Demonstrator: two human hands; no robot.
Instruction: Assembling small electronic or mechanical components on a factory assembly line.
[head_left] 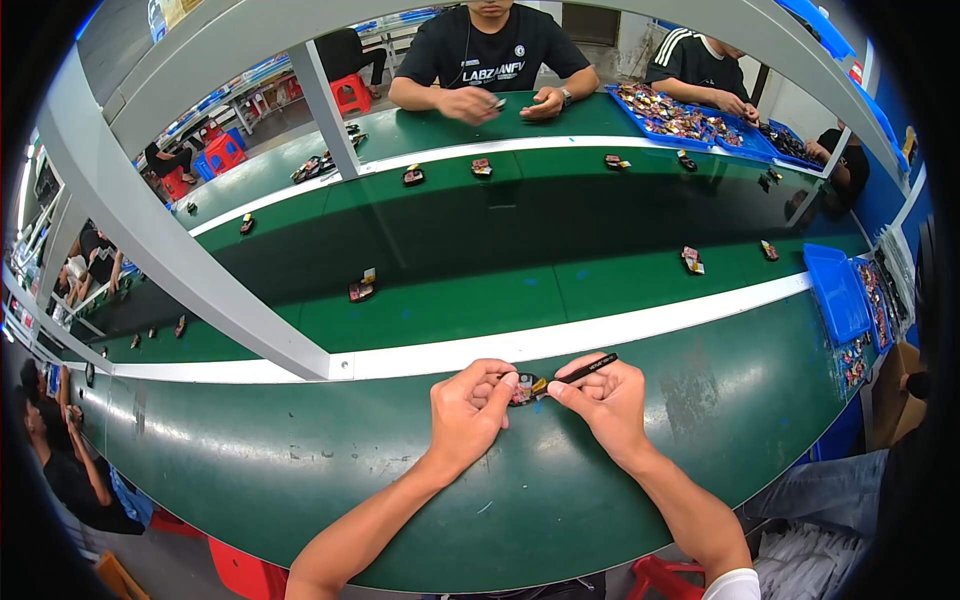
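Near the front edge of the belt, my left hand [468, 405] pinches a small black-cased electronic unit [523, 389] with its reddish and silver inner parts exposed. Beside it, my right hand [608, 405] has a slim black pen-like tool [588, 368] between thumb and fingers, slanting up to the right. Its thumb and fingertip meet at a yellow strip on the unit's right end. Whether that strip is also gripped cannot be made out. Both hands are just above the green bench [330, 450].
A green conveyor belt [450, 308] beyond a white rail [440, 357] carries several similar units [362, 287]. At right stand a blue tray [837, 293] and loose parts. A grey frame post [210, 270] rises at left. Opposite, a person [490, 60] works near a parts-filled blue tray [665, 112].
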